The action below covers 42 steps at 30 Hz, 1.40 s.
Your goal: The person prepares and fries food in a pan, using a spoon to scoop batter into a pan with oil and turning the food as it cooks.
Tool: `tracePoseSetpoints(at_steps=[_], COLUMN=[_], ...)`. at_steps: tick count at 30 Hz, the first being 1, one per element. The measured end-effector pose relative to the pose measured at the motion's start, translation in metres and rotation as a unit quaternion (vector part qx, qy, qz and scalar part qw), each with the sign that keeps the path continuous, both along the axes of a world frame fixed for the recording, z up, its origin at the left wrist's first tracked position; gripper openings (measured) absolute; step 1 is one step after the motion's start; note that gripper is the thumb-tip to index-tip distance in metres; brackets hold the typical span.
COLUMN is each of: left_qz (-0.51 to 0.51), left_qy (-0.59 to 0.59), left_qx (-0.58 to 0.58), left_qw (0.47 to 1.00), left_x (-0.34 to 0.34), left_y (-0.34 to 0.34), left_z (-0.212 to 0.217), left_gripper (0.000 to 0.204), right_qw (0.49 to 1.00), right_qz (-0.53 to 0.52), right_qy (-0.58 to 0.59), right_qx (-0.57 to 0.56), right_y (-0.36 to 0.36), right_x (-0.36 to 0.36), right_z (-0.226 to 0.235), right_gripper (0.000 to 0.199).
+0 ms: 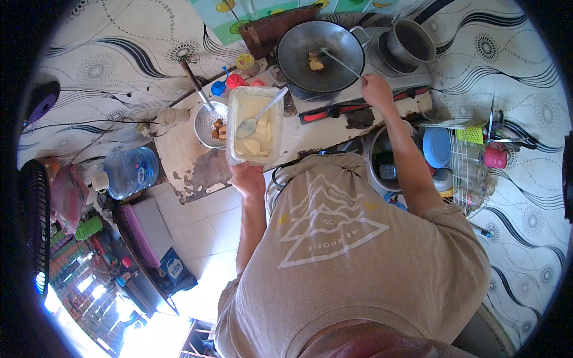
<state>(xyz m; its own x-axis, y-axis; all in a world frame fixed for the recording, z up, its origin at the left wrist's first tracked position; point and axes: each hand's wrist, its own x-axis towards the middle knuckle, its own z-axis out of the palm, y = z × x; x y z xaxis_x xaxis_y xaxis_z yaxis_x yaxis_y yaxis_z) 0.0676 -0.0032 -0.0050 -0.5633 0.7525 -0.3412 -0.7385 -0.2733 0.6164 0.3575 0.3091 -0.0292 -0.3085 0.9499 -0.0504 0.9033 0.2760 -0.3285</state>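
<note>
My left hand (248, 178) grips the near end of a clear rectangular plastic container (231, 128), its fingers partly hidden beneath. Pale yellow pieces (253, 147) lie inside in whitish liquid, and a metal spoon (246, 127) rests across it. Over at the stove, my right hand (377, 92) is closed round the handle of a long-handled spatula (345, 64). Its head reaches into a dark wok (298, 48), touching or right beside a few browned pieces (315, 63). Left of the container, a metal strainer (203, 117) holds several browned fried pieces (219, 131).
A saucepan (414, 40) stands on the right burner of the stove (373, 101). Red and blue lidded jars (235, 81) are behind the container. A wire dish rack (462, 167) with dishes stands at the right; a large water bottle (132, 172) is at the left.
</note>
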Motion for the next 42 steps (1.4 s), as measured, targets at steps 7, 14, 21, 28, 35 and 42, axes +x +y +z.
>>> tracePoseSetpoints(at_steps=[7,14,21,28,35,42], left_qz=[-0.001,-0.003,-0.020,-0.034,-0.033,-0.031], left_qy=[0.033,0.029,0.027,0.037,-0.005,-0.028], left_qx=[-0.013,-0.008,-0.030,-0.052,-0.081,-0.107], left_qw=[0.999,1.000,0.999,0.997,0.996,0.993], left_x=[-0.001,0.003,0.003,0.005,0.005,0.003], left_y=[-0.004,-0.002,-0.005,-0.008,-0.019,-0.026], left_z=[-0.009,0.003,0.000,-0.014,-0.042,-0.062], left_gripper=[0.057,0.060,0.060,0.056,0.048,0.047], right_qw=[0.999,1.000,0.998,0.998,0.997,0.998], right_qz=[-0.041,-0.012,-0.008,0.004,-0.010,0.001], right_qy=[-0.001,-0.020,-0.050,-0.057,-0.058,-0.026], right_qx=[0.005,-0.016,-0.031,-0.040,-0.040,-0.056], right_y=[-0.023,-0.036,-0.030,-0.022,-0.009,-0.021], right_x=[-0.012,-0.030,-0.029,-0.029,-0.019,-0.025], right_z=[0.022,0.016,0.005,0.009,0.019,0.011], right_gripper=[0.029,0.023,0.024,0.024,0.027,0.028])
